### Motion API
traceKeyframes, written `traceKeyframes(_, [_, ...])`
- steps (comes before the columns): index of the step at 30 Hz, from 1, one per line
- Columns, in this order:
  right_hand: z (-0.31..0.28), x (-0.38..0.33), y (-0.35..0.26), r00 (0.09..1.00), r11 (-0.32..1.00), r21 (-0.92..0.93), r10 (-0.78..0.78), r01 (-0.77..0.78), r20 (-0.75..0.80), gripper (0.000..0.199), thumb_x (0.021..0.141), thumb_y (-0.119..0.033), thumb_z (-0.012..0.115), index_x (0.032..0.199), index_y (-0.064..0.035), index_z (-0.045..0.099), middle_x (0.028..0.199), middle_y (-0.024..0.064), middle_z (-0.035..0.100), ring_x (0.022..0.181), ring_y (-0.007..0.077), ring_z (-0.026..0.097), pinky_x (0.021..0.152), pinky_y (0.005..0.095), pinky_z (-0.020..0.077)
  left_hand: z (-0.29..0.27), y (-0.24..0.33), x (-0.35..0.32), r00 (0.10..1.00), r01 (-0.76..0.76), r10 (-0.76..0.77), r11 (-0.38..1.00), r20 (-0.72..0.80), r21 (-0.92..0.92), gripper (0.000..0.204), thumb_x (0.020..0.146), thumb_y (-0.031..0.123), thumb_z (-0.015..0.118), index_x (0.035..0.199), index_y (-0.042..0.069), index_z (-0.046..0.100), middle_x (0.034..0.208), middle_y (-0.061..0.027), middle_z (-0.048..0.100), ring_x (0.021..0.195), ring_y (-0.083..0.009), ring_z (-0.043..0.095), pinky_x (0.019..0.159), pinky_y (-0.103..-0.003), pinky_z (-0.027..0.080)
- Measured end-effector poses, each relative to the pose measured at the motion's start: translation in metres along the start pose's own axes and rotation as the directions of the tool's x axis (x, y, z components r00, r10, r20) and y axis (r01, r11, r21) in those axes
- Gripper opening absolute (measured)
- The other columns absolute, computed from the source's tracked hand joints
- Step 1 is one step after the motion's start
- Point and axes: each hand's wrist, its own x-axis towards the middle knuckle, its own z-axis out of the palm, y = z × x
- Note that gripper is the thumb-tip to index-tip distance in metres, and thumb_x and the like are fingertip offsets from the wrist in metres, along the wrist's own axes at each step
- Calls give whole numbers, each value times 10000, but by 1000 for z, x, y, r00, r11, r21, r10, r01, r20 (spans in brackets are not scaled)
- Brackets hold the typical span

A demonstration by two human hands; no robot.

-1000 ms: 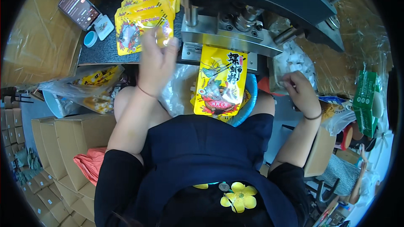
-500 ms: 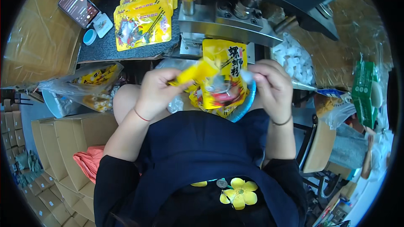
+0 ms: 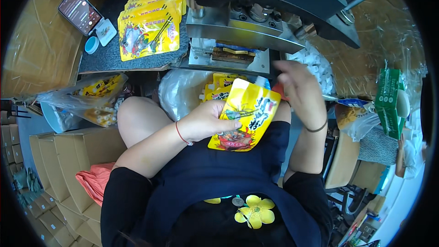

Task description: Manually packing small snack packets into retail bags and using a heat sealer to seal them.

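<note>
A yellow printed pouch (image 3: 249, 116) with a white spout (image 3: 260, 81) at its upper corner is tilted over my lap. My left hand (image 3: 208, 121) grips it by its left side, thumb across the front. Right of the pouch, raised and apart from it, is my right hand (image 3: 304, 93); its fingers are bent and smeared by motion, so whether anything is in them is unclear. Beyond both hands stands a metal press (image 3: 242, 32), its lower block (image 3: 233, 57) bare of any pouch. More yellow pouches (image 3: 222, 84) lie just behind the held one, beside clear plastic film.
Stacked yellow pouches (image 3: 151, 32) lie on a dark mat (image 3: 103, 59) at the back left, near a phone (image 3: 81, 11) and a blue-rimmed lid (image 3: 92, 45). White spouts (image 3: 315, 66) are heaped right of the press. Cardboard boxes (image 3: 80, 164) stand at the left.
The pouch standing before the press is gone from there; one pouch is now in my left hand, lower and closer. My right hand, which pinched a small white piece, has moved slightly and blurs.
</note>
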Motion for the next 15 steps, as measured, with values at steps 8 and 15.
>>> traceKeyframes(8, [-1,-13,76,942,891,-341,333,-298,47,399,826,-95,707,1213,-127,614,985,173,628,901,391,635,766,457,511,-38,39,35,984,-61,11,960,-178,-275,352,910,-21,653,1260,-42,618,1179,-138,710,1025,-195,708,933,-345,558])
traceKeyframes(15, [5,-19,90,975,942,-254,217,-219,-38,406,827,-76,698,1222,-135,626,969,154,632,896,371,638,754,440,510,-86,64,5,423,-43,747,582,-513,812,530,927,313,712,1293,-9,508,1291,-255,585,1198,-346,603,999,-434,475])
